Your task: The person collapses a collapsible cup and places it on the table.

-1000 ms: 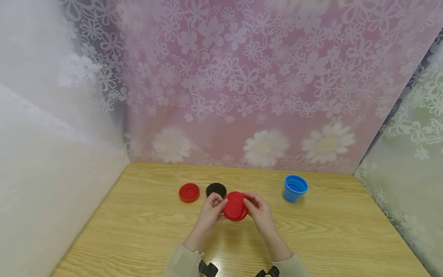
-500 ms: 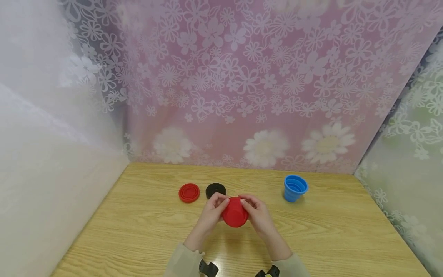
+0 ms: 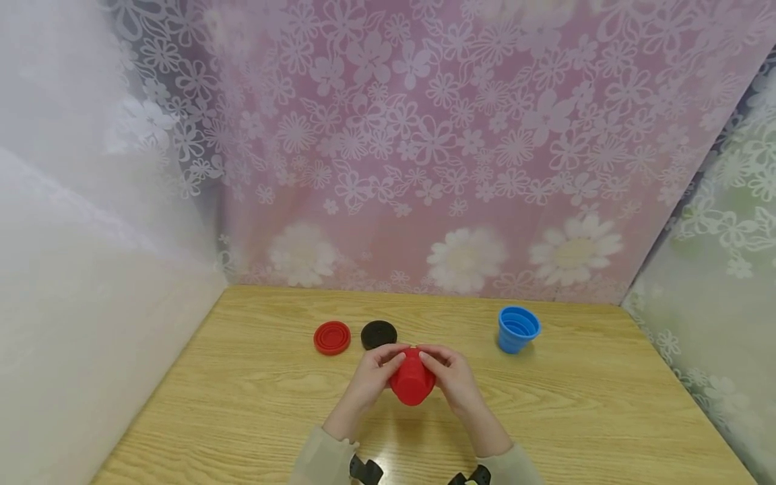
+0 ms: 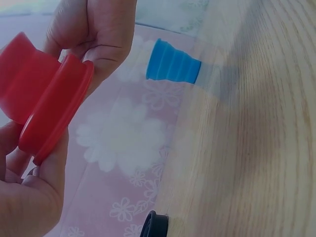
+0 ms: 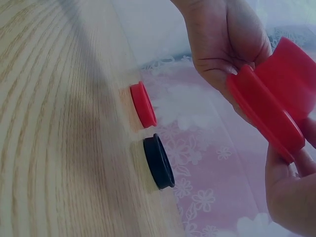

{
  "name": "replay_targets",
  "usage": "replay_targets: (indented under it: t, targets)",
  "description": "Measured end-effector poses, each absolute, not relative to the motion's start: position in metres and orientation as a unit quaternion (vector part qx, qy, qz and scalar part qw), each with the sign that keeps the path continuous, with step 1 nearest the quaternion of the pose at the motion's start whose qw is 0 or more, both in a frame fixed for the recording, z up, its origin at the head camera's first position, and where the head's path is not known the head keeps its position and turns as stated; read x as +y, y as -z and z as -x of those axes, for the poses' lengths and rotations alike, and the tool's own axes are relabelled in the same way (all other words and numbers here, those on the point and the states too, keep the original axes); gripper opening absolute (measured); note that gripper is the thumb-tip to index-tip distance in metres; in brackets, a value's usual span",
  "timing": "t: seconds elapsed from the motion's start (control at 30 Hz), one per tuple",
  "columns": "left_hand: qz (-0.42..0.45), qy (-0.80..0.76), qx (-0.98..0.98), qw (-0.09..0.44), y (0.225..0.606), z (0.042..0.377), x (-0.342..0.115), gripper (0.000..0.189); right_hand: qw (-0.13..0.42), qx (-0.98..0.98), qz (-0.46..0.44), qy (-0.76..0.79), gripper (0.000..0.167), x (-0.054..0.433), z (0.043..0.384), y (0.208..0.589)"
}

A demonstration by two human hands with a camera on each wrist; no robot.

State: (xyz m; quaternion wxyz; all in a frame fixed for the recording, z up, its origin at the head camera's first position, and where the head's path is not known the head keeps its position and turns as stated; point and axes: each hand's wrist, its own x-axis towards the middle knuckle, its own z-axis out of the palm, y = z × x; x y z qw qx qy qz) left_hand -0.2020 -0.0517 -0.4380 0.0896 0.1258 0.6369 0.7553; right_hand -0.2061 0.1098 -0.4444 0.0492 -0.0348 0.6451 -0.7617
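A red collapsible cup (image 3: 412,382) is held up over the middle of the table, its base pushed out toward the person. In the wrist views its body (image 4: 22,81) stands out from a wide, still-folded rim section. My left hand (image 3: 371,372) grips it from the left, thumb on its upper side. On the right, my right hand (image 3: 453,378) grips it the same way. Fingers behind the cup are partly hidden in the head view. Just beyond the left hand lies a flat black collapsed cup (image 3: 378,334). Left of that is a flat red collapsed cup (image 3: 332,337).
A blue collapsible cup (image 3: 517,330) stands expanded and upright at the back right of the wooden table (image 3: 254,404). A pink floral curtain (image 3: 388,168) hangs along the far edge, with pale sheets (image 3: 91,269) on both sides.
Both hands have tipped the red cup and drawn slightly nearer. Its base has been pushed out, from nearly flat to a raised shape. The other cups stay put.
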Motion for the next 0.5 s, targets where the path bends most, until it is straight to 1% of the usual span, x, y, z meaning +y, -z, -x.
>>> replay_targets:
  t: [0.3,0.5]
  targets:
    - [-0.127,-0.753,0.641,0.076,0.4362,0.2006,-0.0504,0.033,0.039,0.666,0.020,0.745,0.029,0.1108,0.2078,0.4460]
    - [-0.143,-0.720,0.678,0.033,0.4325,0.1985,-0.0498,0.029,0.019,0.674,0.021,0.738,0.027,0.1088,0.2063,0.4441]
